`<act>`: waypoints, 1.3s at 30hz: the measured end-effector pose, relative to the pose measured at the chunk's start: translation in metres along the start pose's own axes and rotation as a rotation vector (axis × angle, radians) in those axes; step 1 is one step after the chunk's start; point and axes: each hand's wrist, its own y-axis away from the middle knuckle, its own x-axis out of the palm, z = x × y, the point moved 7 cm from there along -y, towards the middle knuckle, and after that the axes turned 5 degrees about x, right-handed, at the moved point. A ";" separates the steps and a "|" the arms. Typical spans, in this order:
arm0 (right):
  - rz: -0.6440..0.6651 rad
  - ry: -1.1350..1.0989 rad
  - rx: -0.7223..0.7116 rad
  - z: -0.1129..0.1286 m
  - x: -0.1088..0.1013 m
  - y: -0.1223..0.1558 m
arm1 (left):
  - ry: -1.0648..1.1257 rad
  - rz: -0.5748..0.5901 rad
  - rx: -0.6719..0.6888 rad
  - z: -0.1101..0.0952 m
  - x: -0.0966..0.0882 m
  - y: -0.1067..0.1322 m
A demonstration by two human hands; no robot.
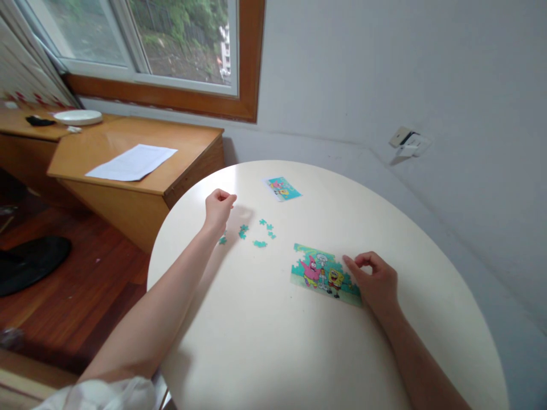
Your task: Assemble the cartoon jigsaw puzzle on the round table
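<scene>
A partly assembled jigsaw puzzle (pixel 318 275) with cartoon figures lies on the round white table (pixel 256 341). Its upper edge is ragged, with gaps between the knobs. My right hand (pixel 378 279) is at the puzzle's right end, thumb over its upper right edge and fingers curled. My left hand (pixel 219 209) hovers over the far left of the table, fingertips pinched together; whatever they hold is hidden. Several loose teal puzzle pieces (pixel 260 244) lie between the hands, and another piece (pixel 223 240) shows beside my left wrist.
Farther back on the table lies a small picture card (pixel 282 189) with similar figures. To the left stands a wooden desk (pixel 188 142) bearing a paper sheet (pixel 132 162) and a white round object (pixel 78 117). A wall outlet (pixel 410 142) is at right.
</scene>
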 end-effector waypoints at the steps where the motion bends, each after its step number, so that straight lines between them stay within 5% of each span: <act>1: 0.001 0.008 0.003 -0.001 0.000 0.000 | -0.025 0.007 0.011 0.000 0.001 0.001; 31: 0.020 -0.049 0.063 -0.005 0.002 0.002 | -0.091 0.270 0.082 -0.002 0.029 0.024; 39: 0.020 -0.055 0.054 -0.006 0.004 0.002 | 0.046 0.476 -0.124 0.011 0.043 0.030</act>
